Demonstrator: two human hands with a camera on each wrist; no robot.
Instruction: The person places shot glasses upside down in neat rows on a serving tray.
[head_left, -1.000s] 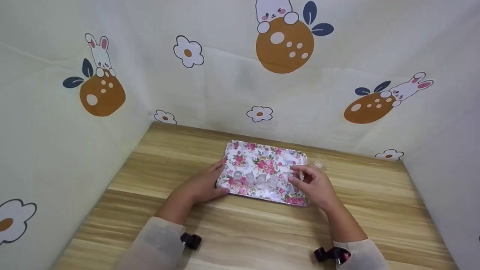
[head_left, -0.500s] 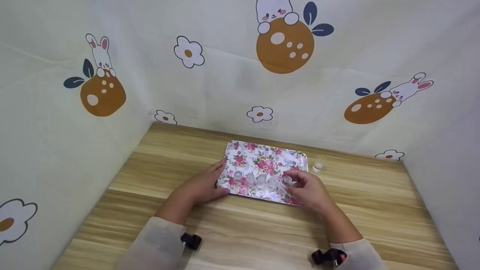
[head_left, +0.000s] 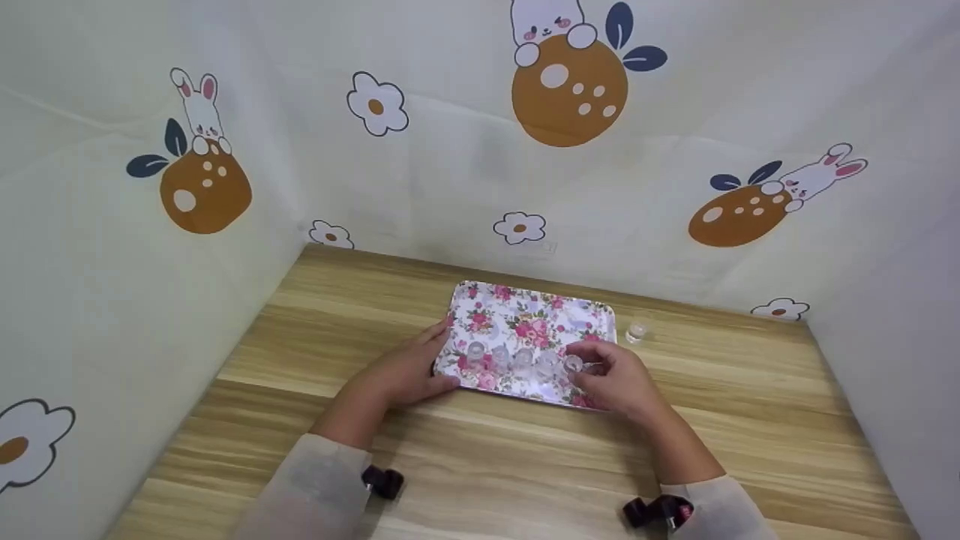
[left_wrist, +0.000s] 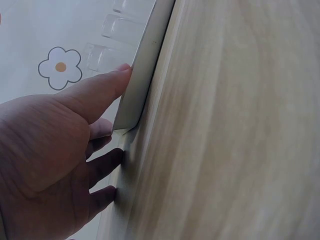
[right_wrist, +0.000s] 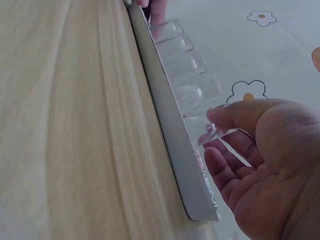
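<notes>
A floral tray with a raised rim lies on the wooden table, with a row of small clear cups standing along its near half. At the row's right end, my right hand pinches another clear cup between thumb and fingers, close over the tray. The other fingers of that hand curl below it. My left hand holds the tray's near left corner, its thumb on the front rim and its fingers along the left side. Lower fingertips of the left hand reach the tabletop.
One more clear cup stands on the table just right of the tray. Pale fabric walls printed with rabbits, oranges and flowers enclose the table at the back and both sides.
My right hand has moved left from the tray's right edge, bringing the cup to the row's end, and has stayed there over the last half second. The left hand has kept still.
</notes>
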